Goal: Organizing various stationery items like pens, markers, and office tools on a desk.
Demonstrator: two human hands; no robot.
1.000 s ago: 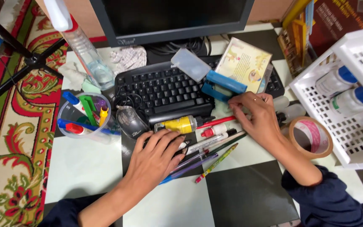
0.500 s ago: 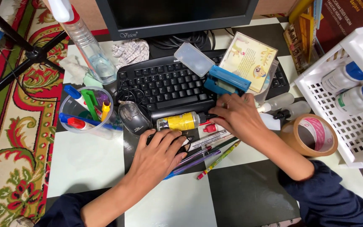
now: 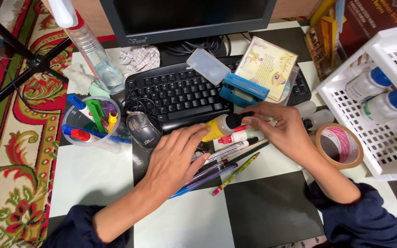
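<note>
As both forearms reached in from the lower edge of the head view, the right hand (image 3: 285,130) pinched the black cap end of a yellow glue bottle (image 3: 220,126), holding it tilted just above the front edge of the black keyboard (image 3: 175,96). The left hand (image 3: 173,158) lay palm down with fingers loosely spread, gripping nothing; its fingertips met the bottle's yellow base, and its palm covered the near ends of a fan of pens and pencils (image 3: 228,160) on the checkered worktop (image 3: 93,179).

A clear plastic cup (image 3: 93,126) beside the grey mouse (image 3: 143,130) held markers with blue, green, yellow and red caps. A white perforated basket (image 3: 373,138) at the right held two white bottles with blue caps (image 3: 377,94). A roll of brown tape (image 3: 339,148) lay flat just beside the basket.

A blue stapler-like tool (image 3: 243,91) and a translucent rectangular case (image 3: 208,66) rested on the keyboard, and a clear spray bottle (image 3: 95,55) stood upright left of the monitor (image 3: 184,18).
</note>
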